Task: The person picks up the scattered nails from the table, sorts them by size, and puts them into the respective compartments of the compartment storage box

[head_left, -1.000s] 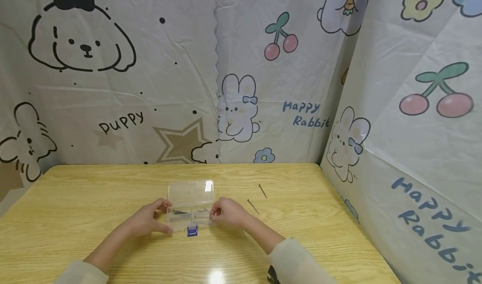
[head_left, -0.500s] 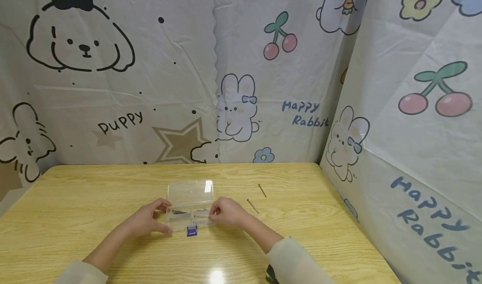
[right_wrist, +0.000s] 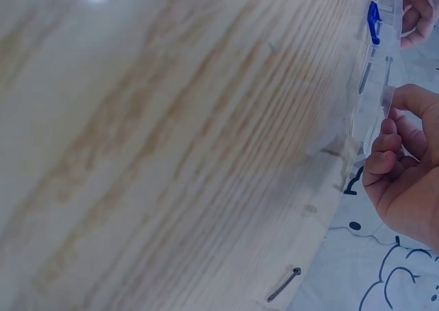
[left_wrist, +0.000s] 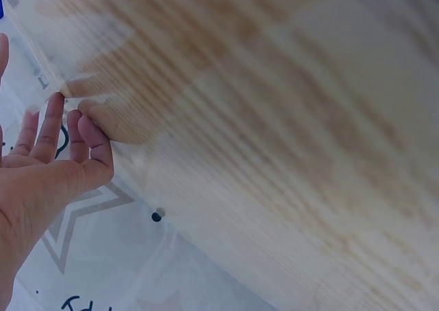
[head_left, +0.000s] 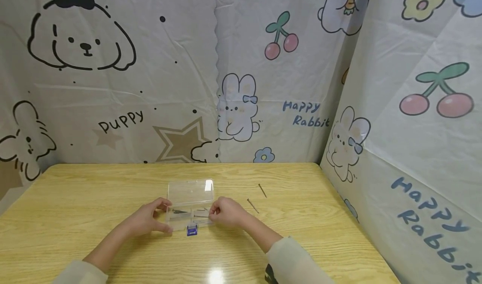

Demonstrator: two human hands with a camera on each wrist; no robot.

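Observation:
On the table stands a clear plastic box (head_left: 178, 223) with its lid (head_left: 190, 191) folded back and a blue latch (head_left: 192, 230) at the front. Several dark nails (head_left: 180, 211) lie in its left compartment. My left hand (head_left: 144, 219) grips the box's left end, thumb at the front corner and fingers at the back. Over the right compartment, my right hand (head_left: 229, 213) pinches a nail (head_left: 201, 216) with thumb and forefinger; its headed end points left. The fingertips hide the other end. The right wrist view also shows this right hand (right_wrist: 408, 160) at the box's end.
Two loose nails lie on the wooden table (head_left: 113, 183) to the right of the box, a nearer nail (head_left: 253, 206) and a farther nail (head_left: 262, 190). A printed cloth (head_left: 180, 87) hangs behind the table and along its right side.
Almost nothing differs. Both hands stay at the box, with only a very slight shift of the right hand and sleeve.

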